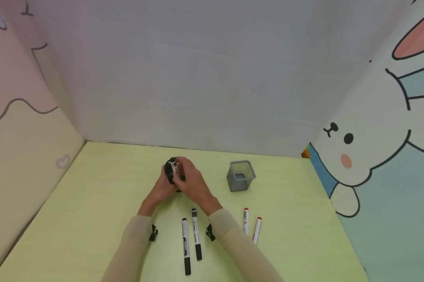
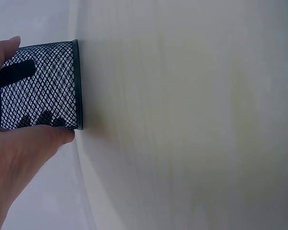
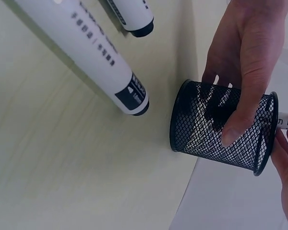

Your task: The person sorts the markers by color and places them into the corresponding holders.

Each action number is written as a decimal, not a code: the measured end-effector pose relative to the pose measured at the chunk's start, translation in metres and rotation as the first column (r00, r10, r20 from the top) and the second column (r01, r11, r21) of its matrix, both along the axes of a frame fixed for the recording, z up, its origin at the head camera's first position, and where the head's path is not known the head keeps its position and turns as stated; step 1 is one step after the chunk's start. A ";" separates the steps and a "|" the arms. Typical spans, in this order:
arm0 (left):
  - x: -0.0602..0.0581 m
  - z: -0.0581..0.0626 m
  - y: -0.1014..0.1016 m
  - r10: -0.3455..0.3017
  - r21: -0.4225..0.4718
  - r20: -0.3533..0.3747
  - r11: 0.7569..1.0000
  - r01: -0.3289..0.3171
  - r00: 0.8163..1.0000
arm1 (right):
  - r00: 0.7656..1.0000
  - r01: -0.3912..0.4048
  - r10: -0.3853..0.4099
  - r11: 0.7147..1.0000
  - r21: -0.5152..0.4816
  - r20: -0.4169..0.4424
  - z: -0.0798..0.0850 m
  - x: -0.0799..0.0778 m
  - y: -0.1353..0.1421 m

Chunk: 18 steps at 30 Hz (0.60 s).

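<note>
Left fingers (image 3: 245, 112) gripping cylindrical mesh cup (image 3: 206, 132), right fingers (image 3: 283, 155) pinching marker (image 3: 287, 122)

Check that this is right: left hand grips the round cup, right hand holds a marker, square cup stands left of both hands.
Wrong side: the head view shows the square cup right of both the left hand and the right hand. The rest is right.

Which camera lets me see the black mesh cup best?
The right wrist view: the black mesh cup shows nearly whole, both ends visible, with the left hand gripping it. The left wrist view shows its side up close, partly covered; the head view shows it small, partly hidden.
</note>
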<state>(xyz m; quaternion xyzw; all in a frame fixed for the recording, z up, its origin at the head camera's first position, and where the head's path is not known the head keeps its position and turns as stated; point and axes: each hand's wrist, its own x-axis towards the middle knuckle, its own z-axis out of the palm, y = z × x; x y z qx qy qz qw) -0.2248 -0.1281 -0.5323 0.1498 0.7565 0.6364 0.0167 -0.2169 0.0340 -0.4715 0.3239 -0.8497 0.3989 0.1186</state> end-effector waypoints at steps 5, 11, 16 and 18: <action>0.001 -0.002 -0.002 0.006 -0.030 -0.050 1.000 -0.007 0.999 | 0.997 -0.049 0.056 0.990 0.132 -0.046 0.001 -0.002 -0.003; 0.004 -0.001 -0.003 0.006 -0.024 -0.034 1.000 -0.007 0.999 | 0.997 -0.052 0.066 0.972 0.230 -0.051 0.001 -0.002 -0.006; 0.004 0.000 -0.003 0.006 -0.036 -0.034 0.999 -0.007 0.999 | 0.999 -0.028 0.038 0.955 0.295 -0.028 0.002 0.000 -0.006; 0.002 -0.001 -0.003 0.007 -0.041 -0.038 0.999 -0.009 0.999 | 0.999 -0.008 0.024 0.947 0.321 -0.045 0.002 0.000 -0.006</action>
